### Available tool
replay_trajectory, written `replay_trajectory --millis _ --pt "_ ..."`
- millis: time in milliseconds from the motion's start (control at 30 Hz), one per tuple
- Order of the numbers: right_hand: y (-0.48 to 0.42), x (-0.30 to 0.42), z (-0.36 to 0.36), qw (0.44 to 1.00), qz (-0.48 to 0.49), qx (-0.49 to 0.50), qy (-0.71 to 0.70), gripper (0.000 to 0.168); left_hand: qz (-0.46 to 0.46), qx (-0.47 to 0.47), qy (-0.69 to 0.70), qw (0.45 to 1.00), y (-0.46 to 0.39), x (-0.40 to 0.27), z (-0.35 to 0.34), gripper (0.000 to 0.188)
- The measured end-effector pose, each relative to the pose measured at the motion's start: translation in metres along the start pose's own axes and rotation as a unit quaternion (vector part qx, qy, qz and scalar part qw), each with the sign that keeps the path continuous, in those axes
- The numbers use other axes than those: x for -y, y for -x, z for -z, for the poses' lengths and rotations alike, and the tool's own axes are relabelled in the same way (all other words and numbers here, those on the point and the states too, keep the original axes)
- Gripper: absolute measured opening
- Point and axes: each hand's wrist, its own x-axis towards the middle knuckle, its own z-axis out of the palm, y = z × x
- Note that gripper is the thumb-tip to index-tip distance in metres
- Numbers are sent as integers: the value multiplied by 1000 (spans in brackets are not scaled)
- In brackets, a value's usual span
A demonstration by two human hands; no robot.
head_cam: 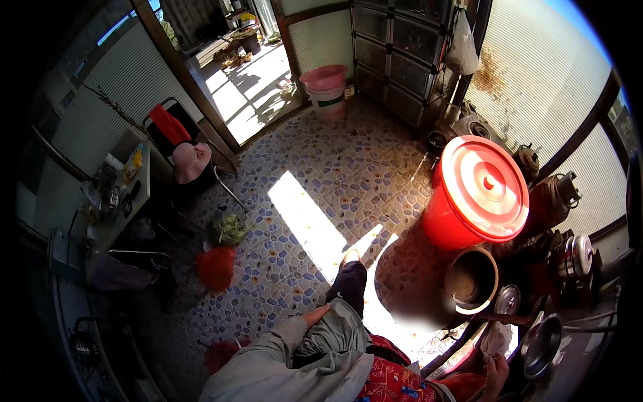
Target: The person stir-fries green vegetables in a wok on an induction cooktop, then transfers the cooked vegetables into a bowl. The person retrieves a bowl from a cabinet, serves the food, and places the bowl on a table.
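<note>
My left hand (317,315) lies flat against the grey jacket (334,331) over my thigh, with no object seen in it. Low on the right is my right hand (496,374), its fingers bent and close to a pale plastic bag (496,339); whether it holds the bag is not clear. Under my open jacket shows a red patterned garment (397,379). One dark trouser leg (351,281) stretches forward onto the tiles. Just beyond the right hand are a metal pan (543,346) and a round metal lid (507,300).
A red lidded bucket (447,216) stands right, beside a wide pot (472,281) and a gas cylinder (552,201). Left are a table (143,176), a chair (221,181) and an orange bag (216,268). A pink basin (324,77) tops a white bucket (327,105) near the doorway.
</note>
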Motion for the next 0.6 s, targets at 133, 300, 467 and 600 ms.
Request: replay_trajectory --millis 133,300,467,600 --pt "-131 108 -120 985 120 122 -18 34 -74 38 42 996 -40 -31 29 66" --pt "-261 243 -221 932 212 273 113 37 -119 23 139 983 -47 -100 53 63" --pt "-367 301 -279 879 263 309 250 38 -197 -37 81 976 -195 -50 94 52" --pt "-442 346 -288 878 164 366 262 38 -171 -51 91 980 -197 -140 96 50"
